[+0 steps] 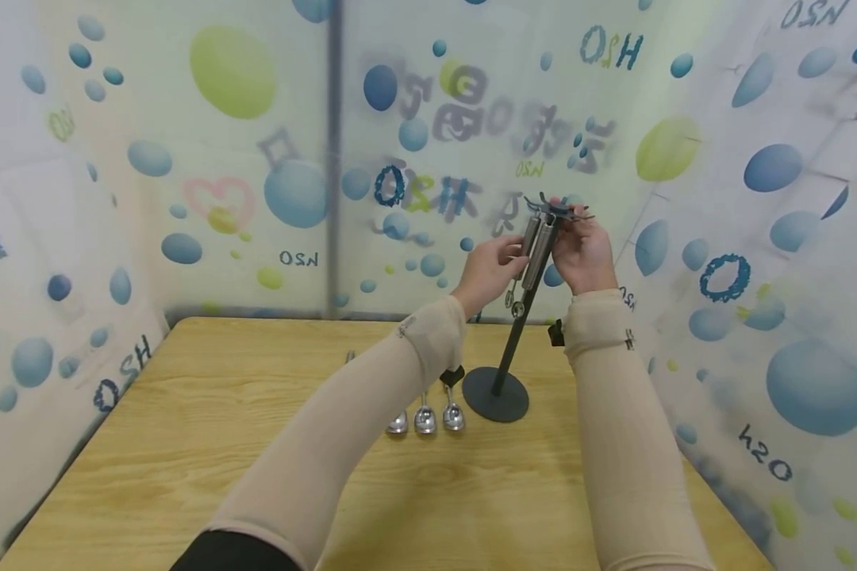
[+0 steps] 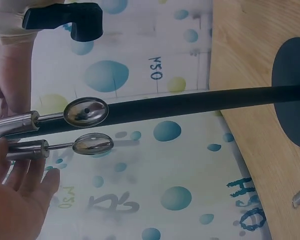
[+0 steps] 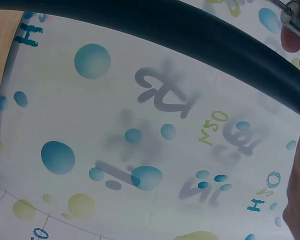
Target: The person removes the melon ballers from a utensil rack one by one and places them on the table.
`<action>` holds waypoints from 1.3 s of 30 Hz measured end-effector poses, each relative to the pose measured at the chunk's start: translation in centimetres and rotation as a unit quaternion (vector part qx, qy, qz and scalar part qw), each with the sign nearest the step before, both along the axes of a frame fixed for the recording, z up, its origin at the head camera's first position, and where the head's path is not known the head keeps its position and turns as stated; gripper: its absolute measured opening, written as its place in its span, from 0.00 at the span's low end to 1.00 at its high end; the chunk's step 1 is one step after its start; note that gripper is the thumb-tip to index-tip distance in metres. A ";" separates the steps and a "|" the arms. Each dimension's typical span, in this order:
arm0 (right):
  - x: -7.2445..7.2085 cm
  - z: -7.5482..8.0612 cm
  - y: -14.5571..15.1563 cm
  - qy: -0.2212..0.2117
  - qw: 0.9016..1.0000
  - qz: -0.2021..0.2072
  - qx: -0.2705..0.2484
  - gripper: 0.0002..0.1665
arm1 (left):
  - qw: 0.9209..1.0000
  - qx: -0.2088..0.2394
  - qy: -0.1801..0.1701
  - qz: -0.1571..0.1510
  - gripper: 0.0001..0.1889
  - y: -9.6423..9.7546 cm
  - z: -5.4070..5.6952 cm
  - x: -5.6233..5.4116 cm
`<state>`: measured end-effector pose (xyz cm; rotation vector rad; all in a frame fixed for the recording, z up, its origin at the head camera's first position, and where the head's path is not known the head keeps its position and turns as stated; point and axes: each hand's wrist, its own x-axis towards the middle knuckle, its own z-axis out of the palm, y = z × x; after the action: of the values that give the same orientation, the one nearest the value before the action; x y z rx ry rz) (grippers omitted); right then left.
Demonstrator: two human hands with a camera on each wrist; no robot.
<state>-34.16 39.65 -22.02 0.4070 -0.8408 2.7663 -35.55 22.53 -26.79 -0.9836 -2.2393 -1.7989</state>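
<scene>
A dark utensil stand (image 1: 516,341) with a ring of hooks on top leans slightly in the head view. My left hand (image 1: 489,271) pinches the steel handle of a small melon baller (image 2: 92,143) beside the post, just below the hooks. Close by hangs a second melon baller (image 2: 86,111), its oval bowl with a small hole pointing down along the post. Up at the hooks, my right hand (image 1: 587,250) grips the top of the stand with curled fingers. Most of that hand lies outside the right wrist view.
The stand's round base (image 1: 496,396) sits on the wooden table (image 1: 207,396). Left of it lie several steel utensils, including a spoon-like scoop (image 1: 453,416); my left forearm covers part of them. A patterned curtain (image 1: 243,159) encloses the table's back and sides.
</scene>
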 end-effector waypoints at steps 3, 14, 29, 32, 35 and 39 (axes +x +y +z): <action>-0.1 0.1 0.0 0.003 1.000 0.002 0.001 0.07 | 1.000 0.015 0.001 -0.003 0.22 0.0 0.1 0.0; -0.1 0.1 0.2 0.018 1.000 0.010 0.008 0.08 | 1.000 0.027 0.009 0.001 0.22 -0.3 0.3 0.2; 0.1 0.1 0.2 0.006 1.000 0.000 0.011 0.09 | 1.000 0.016 0.024 0.011 0.23 -1.5 0.5 0.2; 0.2 0.1 0.2 0.005 1.000 0.003 0.005 0.08 | 1.000 0.012 0.024 0.014 0.23 -1.9 0.5 0.2; 0.1 0.1 0.2 0.005 1.000 -0.001 0.009 0.08 | 0.999 0.008 0.028 0.017 0.22 -2.1 0.6 0.2; 0.2 0.1 0.2 0.003 1.000 0.000 0.010 0.07 | 0.999 0.010 0.029 0.021 0.22 -2.3 0.7 0.1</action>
<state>-34.00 39.84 -21.94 0.4200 -0.8683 2.7565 -35.40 20.19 -26.04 -0.9648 -2.1871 -1.7503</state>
